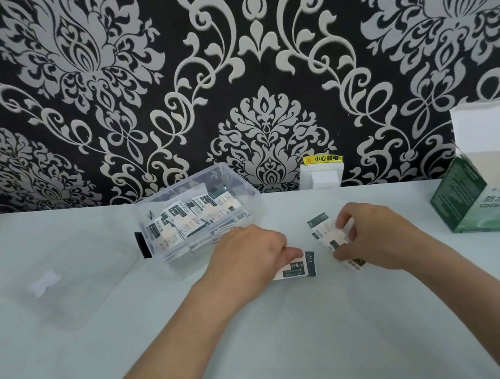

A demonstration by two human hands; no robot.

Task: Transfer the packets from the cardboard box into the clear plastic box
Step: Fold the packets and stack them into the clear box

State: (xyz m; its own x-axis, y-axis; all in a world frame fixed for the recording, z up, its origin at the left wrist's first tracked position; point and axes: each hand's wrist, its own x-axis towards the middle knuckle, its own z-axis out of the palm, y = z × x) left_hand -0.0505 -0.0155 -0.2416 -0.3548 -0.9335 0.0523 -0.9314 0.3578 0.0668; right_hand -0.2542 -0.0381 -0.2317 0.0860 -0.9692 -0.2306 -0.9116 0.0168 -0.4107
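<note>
desk (pixel 289 339): pale, runs up to the patterned wall along its back edge

clear plastic box (pixel 180 181): near the back edge, left of centre, open on top, already carrying a loose heap of packets (pixel 190 220) lying at mixed angles. Its clear lid (pixel 67 279) lies flat toward the left edge, well apart from the work

cardboard box (pixel 456 195): green, near the back right corner, top flap up. Can't see from here whether anything is left inside

left hand (pixel 249 257): mid-desk, just in front of the clear box, fingers curled down and thumb pinching the left bundle (pixel 297 269), which sits low against the desk surface

right hand (pixel 377 234): just beside it toward the right edge, fingers and thumb closed on the right bundle (pixel 328 232), a few packets fanned and tilted. Bundles are near each other, not touching

handling, my read: flat paper sachets, very light, thin and bendy, smooth faces so a stack will slide and fan out if squeezed loosely. Not fragile, creasing is the only cost. Best taken across the short edges with thumb on one face and fingers on the other, squared up first. Single ones flat on the desk will be fiddly, slide to lift an edge

looks: small rectangles, white body, dark green band at one end, small print, what looks like a QR code on some. Same green as the cardboard box
</note>
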